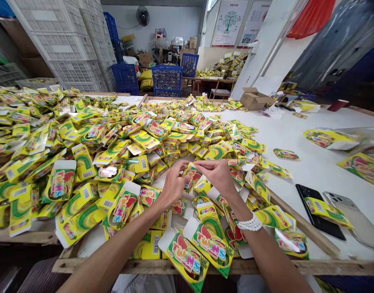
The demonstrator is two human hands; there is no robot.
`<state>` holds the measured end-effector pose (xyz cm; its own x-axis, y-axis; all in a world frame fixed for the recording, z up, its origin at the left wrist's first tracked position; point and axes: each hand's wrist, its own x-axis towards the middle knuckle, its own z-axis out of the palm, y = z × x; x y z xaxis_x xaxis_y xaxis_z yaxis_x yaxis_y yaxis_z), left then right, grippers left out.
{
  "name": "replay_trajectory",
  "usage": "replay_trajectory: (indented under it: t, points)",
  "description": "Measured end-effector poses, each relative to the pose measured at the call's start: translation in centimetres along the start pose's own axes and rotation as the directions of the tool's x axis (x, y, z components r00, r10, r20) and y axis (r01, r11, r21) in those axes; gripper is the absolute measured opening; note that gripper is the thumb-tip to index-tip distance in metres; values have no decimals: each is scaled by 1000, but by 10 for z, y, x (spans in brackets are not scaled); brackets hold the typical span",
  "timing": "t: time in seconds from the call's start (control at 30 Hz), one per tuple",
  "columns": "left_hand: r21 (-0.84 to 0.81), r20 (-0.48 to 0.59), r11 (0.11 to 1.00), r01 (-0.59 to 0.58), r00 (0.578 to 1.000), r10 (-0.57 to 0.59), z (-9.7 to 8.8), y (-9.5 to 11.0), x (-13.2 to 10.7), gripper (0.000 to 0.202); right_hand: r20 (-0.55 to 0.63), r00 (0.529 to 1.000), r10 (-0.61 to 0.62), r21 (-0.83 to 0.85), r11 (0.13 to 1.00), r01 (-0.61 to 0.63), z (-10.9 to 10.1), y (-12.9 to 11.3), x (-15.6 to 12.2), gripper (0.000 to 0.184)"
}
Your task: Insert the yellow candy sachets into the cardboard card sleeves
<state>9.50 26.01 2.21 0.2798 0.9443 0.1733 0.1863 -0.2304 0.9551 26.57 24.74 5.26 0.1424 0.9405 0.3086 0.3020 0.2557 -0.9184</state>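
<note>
A small yellow and green candy box (pixel 192 177) with a watermelon print is held upright just above the heap. My left hand (pixel 174 183) wraps round its left side, fingers closed on it. From the right, my right hand (pixel 218 176) pinches at the box's top edge; its fingertips partly cover that end. A white bead bracelet (pixel 249 222) circles my right wrist. Below my hands lie more boxes, several with white flaps standing out. Two open-flapped "TWINS" boxes (pixel 187 256) overhang the front table edge between my forearms.
A wide heap of the same boxes (pixel 92 134) covers the left and middle of the white table (pixel 266 126). Wooden strips (pixel 306 228) edge it. Two phones (pixel 315 207) lie at right, a box on top. Behind stand a cardboard box (pixel 254 99), blue crates (pixel 167 79) and stacked white crates (pixel 63 44).
</note>
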Motion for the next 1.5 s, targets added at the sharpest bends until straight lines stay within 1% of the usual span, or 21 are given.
replay_trajectory:
  t: [0.1, 0.23, 0.3, 0.43, 0.5, 0.63, 0.73, 0.8, 0.9, 0.97, 1.07, 1.17, 1.3, 1.5]
  points:
    - [13, 42, 999, -33, 999, 33, 0, 2, 0, 36, 23, 999, 32, 22, 999, -33, 0, 3, 1, 19]
    - [63, 70, 995, -75, 995, 71, 0, 3, 0, 43, 33, 998, 45, 14, 999, -46, 4, 6, 1, 18]
    - [57, 62, 997, -57, 997, 53, 0, 4, 0, 43, 46, 997, 64, 46, 997, -66, 5, 5, 1, 21]
    - [-49, 23, 999, 7, 1000, -6, 0, 9, 0, 39, 123, 984, 126, 148, 978, -144, 6, 2, 1, 35]
    - [-102, 9, 994, 31, 1000, -30, -1, 12, 1, 36, 92, 985, 148, 186, 969, -163, 7, 2, 1, 39]
    - [-176, -8, 983, 49, 999, -52, -1, 13, 1, 34, -3, 988, 154, 210, 966, -150, 10, 3, 0, 35]
    - [-211, 1, 975, 64, 998, -66, 0, 11, 1, 33, -21, 988, 150, 211, 967, -142, 12, 3, -1, 33]
    - [-221, -11, 971, 94, 995, -99, 1, 12, 2, 30, -16, 986, 165, 241, 958, -156, 13, 0, -2, 34]
    - [-197, -44, 969, 146, 987, -157, 1, 14, 2, 25, 10, 984, 177, 292, 941, -172, 15, -5, -5, 35]
    - [-161, -56, 975, 154, 985, -165, 0, 15, 3, 21, 8, 984, 176, 303, 938, -170, 16, -10, -8, 32]
    - [-86, -72, 989, 124, 989, -130, 1, 13, 4, 19, -35, 979, 199, 296, 938, -180, 19, -14, -11, 24]
    - [-24, -86, 997, 68, 994, -69, 2, 9, 4, 18, -67, 963, 262, 336, 915, -226, 21, -14, -13, 21]
    - [-22, -82, 998, 58, 995, -60, 2, 8, 3, 15, -59, 948, 313, 384, 884, -268, 22, -10, -13, 20]
    - [0, -111, 1000, 23, 994, -23, 4, 11, 2, 14, -56, 948, 313, 364, 891, -272, 19, -6, -14, 19]
